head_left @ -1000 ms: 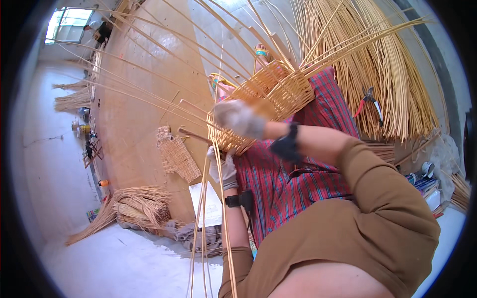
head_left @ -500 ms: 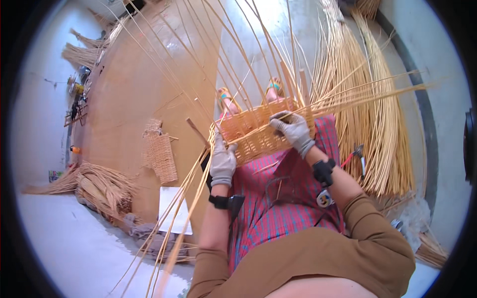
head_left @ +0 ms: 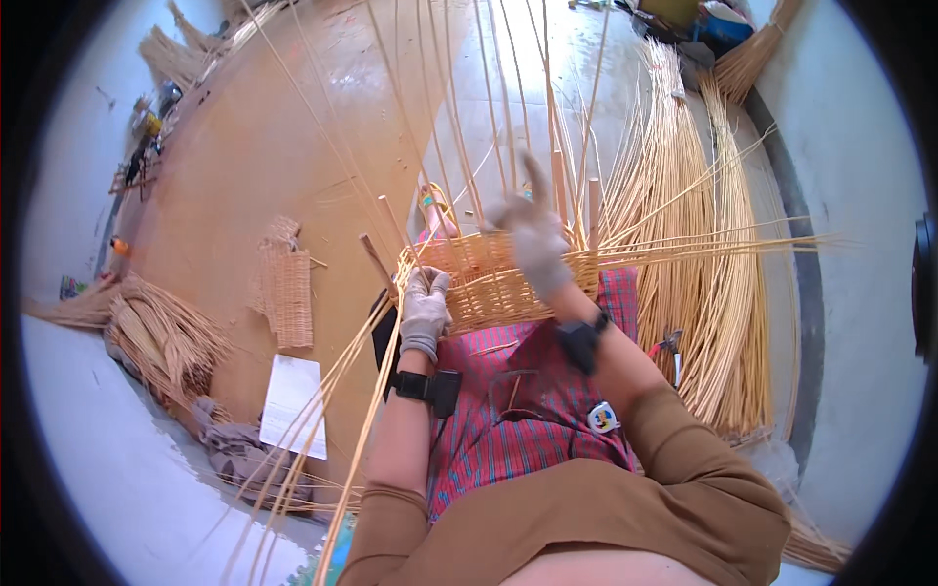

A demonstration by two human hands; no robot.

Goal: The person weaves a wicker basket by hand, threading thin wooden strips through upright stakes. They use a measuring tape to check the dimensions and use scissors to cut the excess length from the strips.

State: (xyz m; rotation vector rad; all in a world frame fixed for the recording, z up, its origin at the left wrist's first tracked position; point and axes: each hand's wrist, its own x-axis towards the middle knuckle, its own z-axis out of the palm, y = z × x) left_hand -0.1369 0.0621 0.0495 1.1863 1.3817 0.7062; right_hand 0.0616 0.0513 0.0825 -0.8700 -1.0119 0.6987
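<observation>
- The half-woven wicker basket rests on the lap, over the plaid cloth.
- The left hand (gloved) clamps its near rim.
- The right hand, fingers apart, hovers above among upright stakes.
- Loose cane bundle crowds the right; open wooden floor lies left.

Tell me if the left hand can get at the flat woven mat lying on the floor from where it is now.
Probably not without letting go: the left hand grips the basket rim on the lap, and the woven mat lies apart, beyond slanting canes.
</observation>
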